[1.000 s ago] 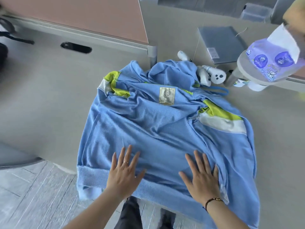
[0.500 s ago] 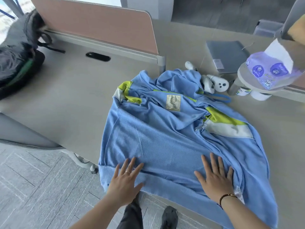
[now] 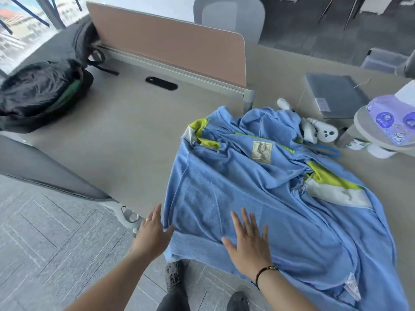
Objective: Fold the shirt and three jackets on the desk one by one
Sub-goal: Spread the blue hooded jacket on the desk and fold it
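Observation:
A light blue jacket (image 3: 258, 187) with yellow-green and white sleeve panels lies spread inside out on the grey desk (image 3: 125, 135), its hem hanging over the near edge. My right hand (image 3: 248, 241) lies flat on the cloth near the hem, fingers straight and spread. My left hand (image 3: 152, 234) is at the jacket's left hem corner, fingers straight, thumb touching the cloth edge. A dark jacket (image 3: 42, 90) with a green lining sits bundled at the desk's far left.
A pink divider panel (image 3: 166, 43) stands behind the desk. White controllers (image 3: 318, 131), a closed grey laptop (image 3: 336, 95) and a purple tissue pack (image 3: 395, 117) on a round stand sit at the right. A grey chair back (image 3: 45, 173) is at the left.
My view has swung left and up, showing the dark jacket. Both hands slid left along the hem: the left one off the cloth to its corner, the right one toward the middle.

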Action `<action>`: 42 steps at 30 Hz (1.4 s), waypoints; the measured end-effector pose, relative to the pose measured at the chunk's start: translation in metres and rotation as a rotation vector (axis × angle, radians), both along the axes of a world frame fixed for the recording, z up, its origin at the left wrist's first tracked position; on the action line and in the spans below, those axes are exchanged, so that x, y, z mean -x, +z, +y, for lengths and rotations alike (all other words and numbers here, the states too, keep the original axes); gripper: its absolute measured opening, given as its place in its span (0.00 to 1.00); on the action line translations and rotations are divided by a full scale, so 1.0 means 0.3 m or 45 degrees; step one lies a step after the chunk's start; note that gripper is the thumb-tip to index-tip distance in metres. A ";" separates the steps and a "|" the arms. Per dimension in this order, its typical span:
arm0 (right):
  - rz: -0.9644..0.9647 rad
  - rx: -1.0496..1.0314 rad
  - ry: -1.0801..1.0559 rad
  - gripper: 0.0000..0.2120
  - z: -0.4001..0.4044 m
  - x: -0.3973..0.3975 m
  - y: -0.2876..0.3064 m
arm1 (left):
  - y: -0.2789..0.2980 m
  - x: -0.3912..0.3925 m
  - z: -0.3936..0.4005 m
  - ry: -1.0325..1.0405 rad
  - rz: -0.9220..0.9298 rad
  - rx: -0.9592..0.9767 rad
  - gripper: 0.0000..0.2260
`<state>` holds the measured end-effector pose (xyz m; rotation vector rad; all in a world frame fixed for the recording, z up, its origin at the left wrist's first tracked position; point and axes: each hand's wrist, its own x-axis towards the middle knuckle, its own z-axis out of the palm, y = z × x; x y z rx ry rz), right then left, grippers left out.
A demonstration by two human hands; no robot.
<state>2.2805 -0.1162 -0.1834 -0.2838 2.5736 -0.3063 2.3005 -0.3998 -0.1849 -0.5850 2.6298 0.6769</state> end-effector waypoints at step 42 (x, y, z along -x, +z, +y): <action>0.063 -0.307 -0.493 0.35 0.013 -0.122 -0.148 | -0.061 0.547 -0.551 -0.289 0.153 0.320 0.34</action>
